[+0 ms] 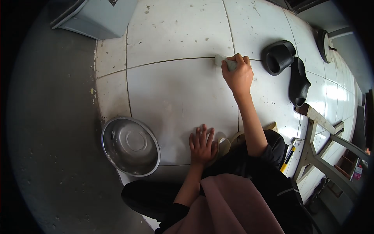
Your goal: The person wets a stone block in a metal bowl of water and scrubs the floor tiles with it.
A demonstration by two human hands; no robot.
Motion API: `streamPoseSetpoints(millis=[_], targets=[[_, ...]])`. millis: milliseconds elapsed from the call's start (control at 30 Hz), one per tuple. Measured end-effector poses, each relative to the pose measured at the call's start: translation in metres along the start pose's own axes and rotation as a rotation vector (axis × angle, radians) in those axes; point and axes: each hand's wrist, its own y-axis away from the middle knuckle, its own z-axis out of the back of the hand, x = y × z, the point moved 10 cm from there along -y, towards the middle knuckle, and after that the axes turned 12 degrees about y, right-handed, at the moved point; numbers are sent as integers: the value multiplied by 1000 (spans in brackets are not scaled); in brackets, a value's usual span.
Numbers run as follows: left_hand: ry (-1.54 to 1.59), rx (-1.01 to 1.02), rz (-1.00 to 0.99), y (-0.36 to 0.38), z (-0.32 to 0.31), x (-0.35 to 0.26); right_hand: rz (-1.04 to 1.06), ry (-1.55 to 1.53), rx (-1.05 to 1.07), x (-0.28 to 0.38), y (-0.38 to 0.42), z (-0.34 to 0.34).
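My right hand (238, 74) is closed around a pale grey-green cloth (231, 64), pressed on the white tiled floor (175, 89) near a dark grout line. One end of the cloth sticks out to the left of my fingers. Closer to my body, my left hand (202, 146) lies flat on the tile with its fingers spread and nothing in it. To its left a round metal basin (135, 143) rests at the edge of the tiles.
Black slippers (299, 82) lie right of my right hand. A wooden frame (325, 163) and a yellow-and-black handle (287, 160) are at the lower right. A grey box (97, 19) stands at the upper left, beside the dark grey floor (58, 117).
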Motion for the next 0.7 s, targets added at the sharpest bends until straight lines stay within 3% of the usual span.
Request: streamPoseSetpoints(millis=[267, 533, 700], targets=[[1, 17, 21, -1, -2, 2, 137, -73, 88, 22, 15, -1], [141, 49, 12, -4, 6, -1, 65, -36, 239, 1, 98, 31], [512, 4, -299, 23, 30, -22, 216, 53, 20, 13, 145, 41]])
